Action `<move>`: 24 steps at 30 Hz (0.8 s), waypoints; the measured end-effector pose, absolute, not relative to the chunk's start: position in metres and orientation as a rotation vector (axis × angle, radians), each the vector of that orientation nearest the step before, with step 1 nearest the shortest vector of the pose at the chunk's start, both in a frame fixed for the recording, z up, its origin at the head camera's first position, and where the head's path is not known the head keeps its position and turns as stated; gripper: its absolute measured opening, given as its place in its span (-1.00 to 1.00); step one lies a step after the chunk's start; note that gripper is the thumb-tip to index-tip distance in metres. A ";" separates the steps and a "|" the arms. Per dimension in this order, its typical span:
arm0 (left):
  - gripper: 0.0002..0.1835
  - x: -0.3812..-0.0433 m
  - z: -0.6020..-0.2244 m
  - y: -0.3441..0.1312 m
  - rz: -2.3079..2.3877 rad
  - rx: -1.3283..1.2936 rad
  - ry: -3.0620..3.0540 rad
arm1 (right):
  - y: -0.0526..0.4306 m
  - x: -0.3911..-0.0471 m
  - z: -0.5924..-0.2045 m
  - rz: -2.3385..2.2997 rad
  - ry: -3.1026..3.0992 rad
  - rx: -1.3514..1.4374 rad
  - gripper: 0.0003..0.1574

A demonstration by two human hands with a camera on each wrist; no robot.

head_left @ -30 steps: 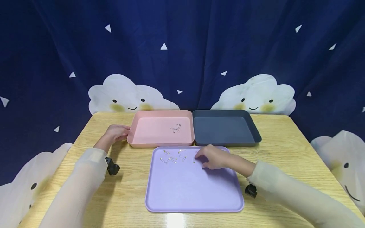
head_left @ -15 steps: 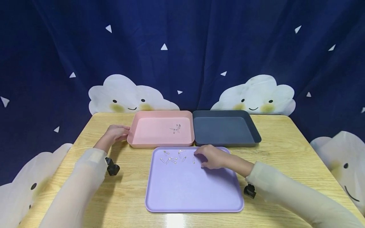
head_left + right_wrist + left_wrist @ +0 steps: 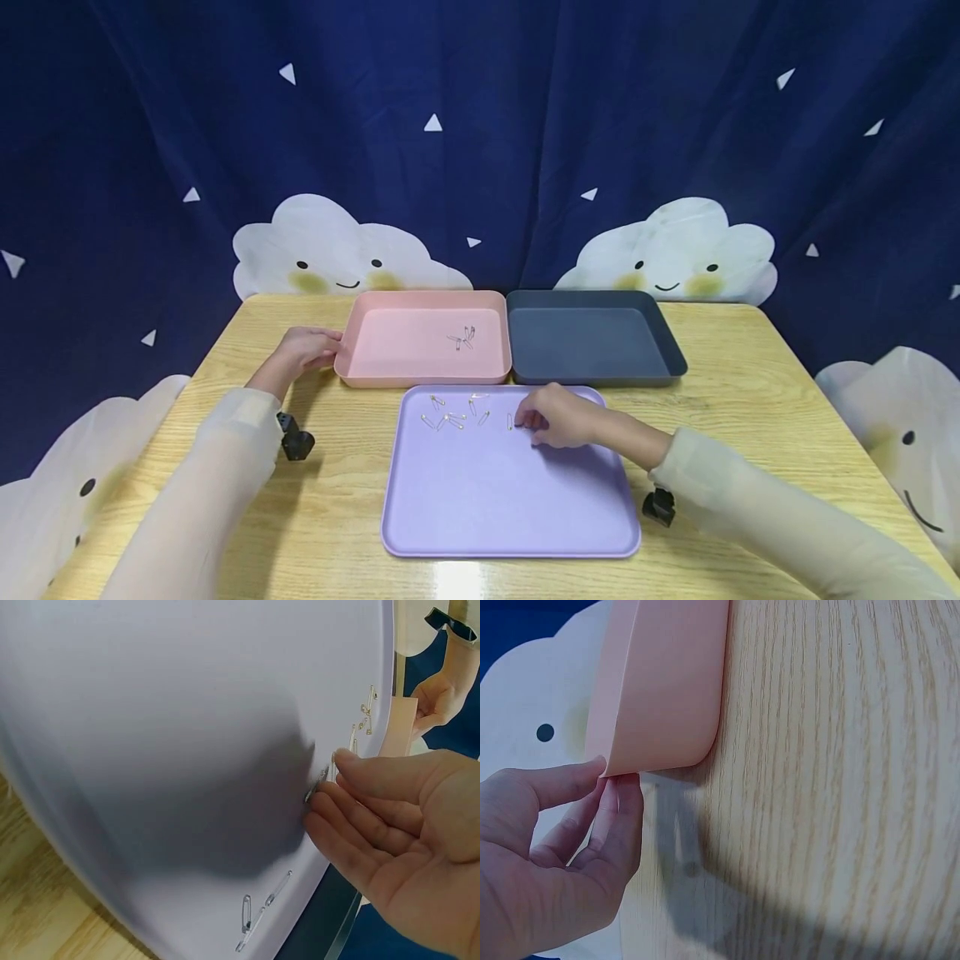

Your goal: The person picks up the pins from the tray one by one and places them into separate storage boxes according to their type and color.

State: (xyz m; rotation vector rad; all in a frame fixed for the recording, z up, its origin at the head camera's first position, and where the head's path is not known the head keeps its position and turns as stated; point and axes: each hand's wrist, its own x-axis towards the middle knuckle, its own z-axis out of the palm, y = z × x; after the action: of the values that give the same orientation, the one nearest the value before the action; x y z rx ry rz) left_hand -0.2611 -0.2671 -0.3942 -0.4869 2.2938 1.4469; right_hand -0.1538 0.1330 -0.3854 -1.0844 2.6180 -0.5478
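Observation:
My left hand pinches the left rim of the pink tray, thumb on the edge and fingers below. Several safety pins lie in that tray's right half. Over the upper right of the lilac tray, my right hand reaches down with loosely bent fingers. In the right wrist view, a silver safety pin lies right at its fingertips, with a gap between thumb and index finger. Just left of the hand is another safety pin. Gold-headed safety pins are scattered farther left.
A dark blue tray stands against the pink one, behind the lilac tray. More silver safety pins lie near the lilac tray's edge, hidden under the right hand in the head view. Wooden tabletop surrounds the trays.
The right hand's fingertips have shifted slightly right and toward the wearer, and its fingers are more bent. The left hand stays at the pink tray.

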 end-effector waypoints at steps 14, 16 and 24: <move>-0.43 -0.260 -0.394 -0.268 1.477 -0.490 2.278 | 0.127 -0.161 -0.397 -0.515 2.756 -0.990 -0.84; -0.43 -0.260 -0.394 -0.268 1.479 -0.489 2.277 | 0.127 -0.161 -0.398 -0.525 2.775 -0.967 -0.84; -0.42 -0.262 -0.394 -0.269 1.504 -0.483 2.261 | 0.125 -0.163 -0.398 -0.525 2.779 -0.919 -0.82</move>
State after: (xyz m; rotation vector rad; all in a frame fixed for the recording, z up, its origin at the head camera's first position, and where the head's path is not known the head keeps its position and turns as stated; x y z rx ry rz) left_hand -0.2617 -0.2688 -0.3939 -0.4827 2.2614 1.5037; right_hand -0.1634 0.1252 -0.3980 -0.9187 2.7794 -0.5253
